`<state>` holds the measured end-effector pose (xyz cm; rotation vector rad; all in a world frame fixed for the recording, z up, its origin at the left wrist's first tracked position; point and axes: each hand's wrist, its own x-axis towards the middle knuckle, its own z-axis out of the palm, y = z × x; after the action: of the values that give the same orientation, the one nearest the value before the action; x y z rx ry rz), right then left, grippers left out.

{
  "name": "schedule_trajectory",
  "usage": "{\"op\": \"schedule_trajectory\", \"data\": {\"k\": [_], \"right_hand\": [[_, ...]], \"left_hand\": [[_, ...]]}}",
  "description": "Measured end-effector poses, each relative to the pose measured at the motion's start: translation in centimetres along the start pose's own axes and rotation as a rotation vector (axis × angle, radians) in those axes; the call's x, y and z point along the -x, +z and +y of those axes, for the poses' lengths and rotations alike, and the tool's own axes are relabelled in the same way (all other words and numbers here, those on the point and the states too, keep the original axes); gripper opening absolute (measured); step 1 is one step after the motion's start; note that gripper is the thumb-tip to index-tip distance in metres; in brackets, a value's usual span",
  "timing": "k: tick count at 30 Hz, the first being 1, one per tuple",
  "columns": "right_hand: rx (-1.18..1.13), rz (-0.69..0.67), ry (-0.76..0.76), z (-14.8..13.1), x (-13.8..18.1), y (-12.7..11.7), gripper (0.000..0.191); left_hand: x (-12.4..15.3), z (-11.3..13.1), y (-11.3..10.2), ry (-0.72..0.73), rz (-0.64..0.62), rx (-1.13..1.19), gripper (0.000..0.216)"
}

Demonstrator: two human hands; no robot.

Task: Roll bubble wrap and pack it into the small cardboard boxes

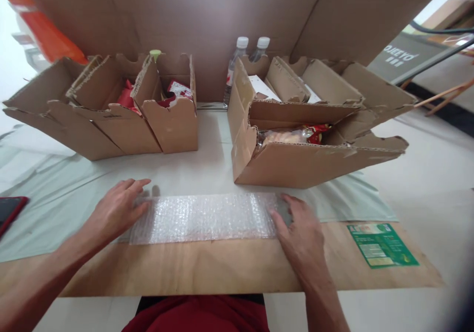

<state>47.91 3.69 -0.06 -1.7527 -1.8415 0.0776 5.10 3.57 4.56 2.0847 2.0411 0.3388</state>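
Hands: I counted two, the left hand [116, 208] and the right hand [301, 233].
Bubble wrap sheet [203, 217]: I saw one.
Cardboard boxes: two, the left box [111, 125] and the right box [296, 164].
Water bottles [237, 60]: two.
Green label [381, 244]: one.

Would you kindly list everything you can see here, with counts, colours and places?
bubble wrap sheet: one, clear, flat at the table's front, under both hands
cardboard boxes: two, brown, open; left box holds red packets, right box holds a snack bag
water bottles: two, clear with white caps, behind the right box
green label: one, on the wooden board, far right
phone: one, red-edged, far left
left hand: on the wrap's left end
right hand: on its right end
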Motion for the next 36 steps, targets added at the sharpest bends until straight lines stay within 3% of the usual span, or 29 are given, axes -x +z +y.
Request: {"op": "schedule_trajectory", "data": {"k": [2,4,7,9,11,13,15,19,21,23,25,28,31,36], "right_hand": [[0.041,0.050,-0.074,0.3,0.4,-0.7,0.044],[0.039,0.061,-0.153,-1.2,0.6,-1.2,0.036],[-0.023,-0.076,-0.317,-6.6,0.5,-0.4,0.029],[-0.069,-0.291,-0.455,-10.3,0.2,1.0,0.031],[-0.105,-0.486,-0.543,-12.1,0.1,2.3,0.032],[-0.118,-0.563,-0.544,-10.8,0.4,2.7,0.035],[-0.092,-0.518,-0.485,-6.9,1.2,1.9,0.039],[0.043,-0.239,-0.292,2.7,3.0,-1.9,0.038],[0.059,-0.121,-0.207,4.9,2.9,-3.6,0.038],[0.038,-0.051,-0.194,4.8,2.0,-4.3,0.036],[0.023,-0.038,-0.271,3.2,0.4,-3.7,0.036],[0.112,-0.081,-0.414,0.8,-1.9,-1.4,0.045],[0.220,-0.080,-0.435,0.2,-2.9,1.1,0.051],[0.122,-0.094,-0.379,0.4,-2.3,1.2,0.046]], "left_hand": [[1.4,0.9,1.1,0.118,0.178,-0.060,0.040],[2.9,2.8,2.1,0.266,0.253,-0.044,0.036],[4.4,5.9,3.8,0.468,0.198,0.002,0.044],[4.7,6.8,5.0,0.509,0.109,-0.014,0.046],[4.8,6.4,5.9,0.488,0.024,-0.053,0.046],[4.8,5.4,6.3,0.477,-0.038,-0.079,0.048],[4.9,4.4,6.3,0.498,-0.077,-0.085,0.053],[5.0,4.4,6.0,0.500,-0.109,-0.041,0.062],[4.9,4.6,5.7,0.498,-0.120,0.007,0.061],[4.7,4.4,5.0,0.501,-0.058,0.054,0.053],[4.6,3.6,4.0,0.462,0.110,0.069,0.039],[5.0,1.7,2.6,0.225,0.318,-0.055,0.025],[5.6,0.6,2.4,-0.012,0.247,-0.196,0.032],[5.1,1.8,3.5,-0.049,0.151,-0.034,0.024]]}}
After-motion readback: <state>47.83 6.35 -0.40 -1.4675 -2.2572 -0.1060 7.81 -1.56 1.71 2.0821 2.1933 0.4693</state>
